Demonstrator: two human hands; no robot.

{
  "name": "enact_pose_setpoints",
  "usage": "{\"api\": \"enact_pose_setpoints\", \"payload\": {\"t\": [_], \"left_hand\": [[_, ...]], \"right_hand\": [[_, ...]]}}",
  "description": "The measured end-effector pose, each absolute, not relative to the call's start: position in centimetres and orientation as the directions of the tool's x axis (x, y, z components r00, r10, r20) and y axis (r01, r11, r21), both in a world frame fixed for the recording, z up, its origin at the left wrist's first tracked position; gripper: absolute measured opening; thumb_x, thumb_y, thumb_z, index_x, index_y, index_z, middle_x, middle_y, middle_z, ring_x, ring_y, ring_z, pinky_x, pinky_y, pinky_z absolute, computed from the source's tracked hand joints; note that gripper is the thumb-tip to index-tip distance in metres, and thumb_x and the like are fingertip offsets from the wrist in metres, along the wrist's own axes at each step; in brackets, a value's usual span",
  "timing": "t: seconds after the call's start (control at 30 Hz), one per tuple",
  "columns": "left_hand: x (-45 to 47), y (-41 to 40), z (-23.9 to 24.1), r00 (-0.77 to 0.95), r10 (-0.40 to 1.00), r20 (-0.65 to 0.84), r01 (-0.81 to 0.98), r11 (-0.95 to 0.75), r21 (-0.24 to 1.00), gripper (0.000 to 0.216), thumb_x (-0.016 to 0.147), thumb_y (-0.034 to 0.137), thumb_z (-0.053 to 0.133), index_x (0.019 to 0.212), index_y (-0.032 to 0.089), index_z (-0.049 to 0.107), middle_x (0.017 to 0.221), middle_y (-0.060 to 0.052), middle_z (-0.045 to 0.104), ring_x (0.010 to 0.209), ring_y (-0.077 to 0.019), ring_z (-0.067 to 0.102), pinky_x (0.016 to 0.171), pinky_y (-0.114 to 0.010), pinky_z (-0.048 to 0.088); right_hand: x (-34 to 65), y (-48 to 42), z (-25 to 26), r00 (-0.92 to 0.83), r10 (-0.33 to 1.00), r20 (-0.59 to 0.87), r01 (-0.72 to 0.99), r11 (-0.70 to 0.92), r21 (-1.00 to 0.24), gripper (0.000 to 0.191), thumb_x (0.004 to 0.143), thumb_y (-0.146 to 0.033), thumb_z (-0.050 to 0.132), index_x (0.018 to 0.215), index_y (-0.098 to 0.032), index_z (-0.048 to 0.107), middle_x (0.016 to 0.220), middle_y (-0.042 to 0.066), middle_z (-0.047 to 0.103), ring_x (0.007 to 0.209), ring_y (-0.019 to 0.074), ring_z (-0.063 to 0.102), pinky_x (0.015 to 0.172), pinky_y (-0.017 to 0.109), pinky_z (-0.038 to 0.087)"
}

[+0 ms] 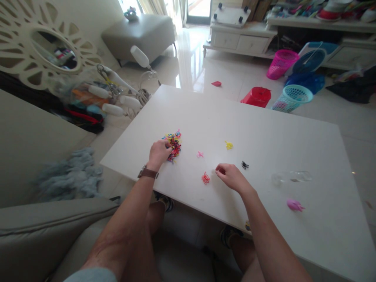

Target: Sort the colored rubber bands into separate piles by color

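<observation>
Multicoloured elastic-band heap (pixel 176 149), lengthwise twelve-to-six, touches left hand (pixel 159 152), ten o'clock from right hand (pixel 230 176). Both are half-curled; holds unclear.

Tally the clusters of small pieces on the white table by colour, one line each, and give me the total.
Mixed-colour cluster: 1
Pink cluster: 1
Yellow cluster: 1
Red cluster: 1
Black cluster: 1
Total: 5 clusters; the single pieces are too small to count.
</observation>
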State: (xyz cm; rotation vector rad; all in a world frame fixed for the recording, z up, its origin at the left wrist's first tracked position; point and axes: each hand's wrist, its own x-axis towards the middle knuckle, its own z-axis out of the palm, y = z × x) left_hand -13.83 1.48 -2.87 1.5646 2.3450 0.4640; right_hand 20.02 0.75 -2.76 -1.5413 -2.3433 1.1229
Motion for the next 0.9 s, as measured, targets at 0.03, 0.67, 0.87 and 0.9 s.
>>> {"api": "enact_pose_setpoints", "payload": {"t": [0.03, 0.67, 0.87, 0.9], "left_hand": [[-13.7, 1.5, -2.8, -0.363, 0.93, -0.053, 0.824, 0.347, 0.447, 0.013, 0.075, 0.018, 0.066, 0.08, 0.019, 0.078, 0.084, -0.008, 0.077, 0.08, -0.0234, 0.069, 0.074, -0.031, 0.05], [-3.1, 2.5, -3.6, -0.119, 0.986, -0.12, 0.392, 0.157, 0.906, 0.01, 0.075, 0.024, 0.075, 0.08, 0.016, 0.078, 0.078, -0.006, 0.077, 0.073, -0.0184, 0.071, 0.071, -0.029, 0.054], [1.9, 6.4, -4.5, -0.111, 0.985, -0.133, 0.461, 0.169, 0.871, 0.008, 0.074, 0.013, 0.076, 0.081, 0.016, 0.078, 0.083, -0.007, 0.078, 0.078, -0.0179, 0.071, 0.077, -0.03, 0.056], [2.8, 7.3, -4.8, -0.099, 0.986, -0.135, 0.463, 0.166, 0.871, 0.009, 0.073, 0.011, 0.077, 0.081, 0.016, 0.078, 0.083, -0.007, 0.078, 0.078, -0.0179, 0.071, 0.077, -0.03, 0.056]], "right_hand": [[20.0, 0.8, -2.8, -0.473, 0.834, -0.286, 0.746, 0.205, -0.634, 0.016, 0.09, -0.024, 0.057, 0.088, -0.019, 0.072, 0.082, 0.004, 0.073, 0.076, 0.017, 0.066, 0.071, 0.027, 0.043], [19.9, -0.3, 0.0, -0.46, 0.848, -0.263, 0.734, 0.196, -0.65, 0.017, 0.091, -0.022, 0.058, 0.094, -0.018, 0.074, 0.086, 0.005, 0.076, 0.078, 0.016, 0.067, 0.073, 0.025, 0.045], [19.4, -0.2, 0.3, -0.47, 0.831, -0.298, 0.733, 0.179, -0.656, 0.017, 0.092, -0.022, 0.059, 0.096, -0.019, 0.074, 0.092, 0.006, 0.077, 0.082, 0.0166, 0.068, 0.075, 0.025, 0.046], [19.2, -0.2, 0.4, -0.475, 0.828, -0.298, 0.73, 0.182, -0.659, 0.017, 0.092, -0.022, 0.058, 0.097, -0.019, 0.074, 0.093, 0.006, 0.077, 0.083, 0.0168, 0.068, 0.076, 0.025, 0.046]]}}
